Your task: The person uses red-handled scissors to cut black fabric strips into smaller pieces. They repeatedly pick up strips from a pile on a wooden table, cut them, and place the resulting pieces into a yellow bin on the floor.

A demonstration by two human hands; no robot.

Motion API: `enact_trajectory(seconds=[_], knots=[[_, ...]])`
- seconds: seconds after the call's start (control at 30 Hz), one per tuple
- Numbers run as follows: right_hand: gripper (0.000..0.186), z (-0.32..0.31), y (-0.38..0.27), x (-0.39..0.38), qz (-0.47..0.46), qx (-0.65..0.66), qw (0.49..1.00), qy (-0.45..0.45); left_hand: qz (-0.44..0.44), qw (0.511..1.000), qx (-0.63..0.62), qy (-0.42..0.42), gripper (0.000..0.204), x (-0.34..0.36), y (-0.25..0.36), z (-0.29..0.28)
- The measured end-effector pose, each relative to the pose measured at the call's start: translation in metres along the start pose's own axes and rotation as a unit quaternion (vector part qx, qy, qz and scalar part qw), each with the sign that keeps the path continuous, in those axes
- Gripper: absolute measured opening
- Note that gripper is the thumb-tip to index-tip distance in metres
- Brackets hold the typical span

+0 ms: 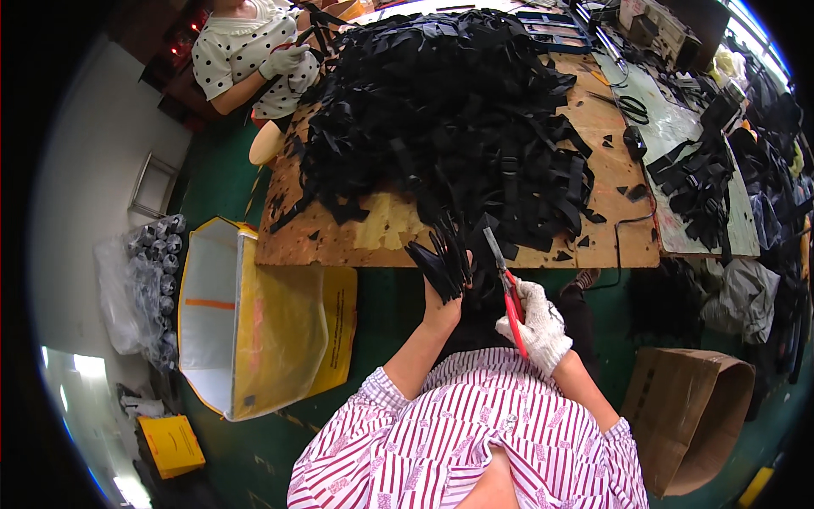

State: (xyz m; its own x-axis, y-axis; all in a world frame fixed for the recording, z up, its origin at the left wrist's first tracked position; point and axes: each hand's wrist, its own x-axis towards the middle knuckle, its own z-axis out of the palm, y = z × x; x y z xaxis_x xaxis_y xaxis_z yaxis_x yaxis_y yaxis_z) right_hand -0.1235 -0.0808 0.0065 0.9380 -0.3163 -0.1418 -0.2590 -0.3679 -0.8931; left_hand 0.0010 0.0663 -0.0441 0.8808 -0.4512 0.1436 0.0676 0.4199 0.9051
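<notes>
My bare left hand is closed around a bundle of black webbing straps, held up just in front of the table's near edge. The strap ends fan out above the fingers. My right hand, in a white knit glove, grips red-handled shears. Their long grey jaws point up and away, to the right of the bundle and apart from it. Beyond both hands a large heap of black straps covers much of the wooden table; some straps carry buckles.
Across the table at left, a person in a dotted top handles straps with a gloved hand. A yellow bin stands at my left, a cardboard box at my right. Black scissors and more straps lie on the right-hand table.
</notes>
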Motion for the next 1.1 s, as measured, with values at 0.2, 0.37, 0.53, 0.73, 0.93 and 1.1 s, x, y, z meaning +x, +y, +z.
enact_trajectory(seconds=[0.2, 0.37, 0.53, 0.73, 0.93, 1.1], knots=[[0.067, 0.007, 0.009, -0.002, 0.004, 0.067, 0.998, 0.017, 0.051, 0.998, 0.047, 0.009, 0.029, 0.003, 0.007, 0.016], [0.05, 0.013, 0.014, -0.004, 0.048, 0.188, 0.981, -0.007, 0.027, 0.995, 0.088, -0.036, 0.028, 0.01, 0.007, 0.009], [0.05, 0.008, 0.021, 0.001, 0.003, 0.082, 0.997, -0.014, -0.09, 0.98, -0.177, -0.008, 0.029, 0.01, 0.009, 0.006], [0.055, 0.008, 0.029, 0.009, 0.017, 0.192, 0.979, -0.059, 0.009, 1.0, -0.012, -0.028, 0.033, 0.002, 0.006, 0.017], [0.074, -0.006, 0.006, 0.002, 0.068, 0.338, 0.926, -0.151, 0.063, 0.998, 0.029, -0.007, 0.035, -0.004, -0.01, 0.014], [0.079, -0.008, 0.01, 0.0, 0.061, 0.298, 0.94, -0.155, 0.03, 0.999, -0.019, 0.011, 0.038, -0.005, -0.01, 0.014]])
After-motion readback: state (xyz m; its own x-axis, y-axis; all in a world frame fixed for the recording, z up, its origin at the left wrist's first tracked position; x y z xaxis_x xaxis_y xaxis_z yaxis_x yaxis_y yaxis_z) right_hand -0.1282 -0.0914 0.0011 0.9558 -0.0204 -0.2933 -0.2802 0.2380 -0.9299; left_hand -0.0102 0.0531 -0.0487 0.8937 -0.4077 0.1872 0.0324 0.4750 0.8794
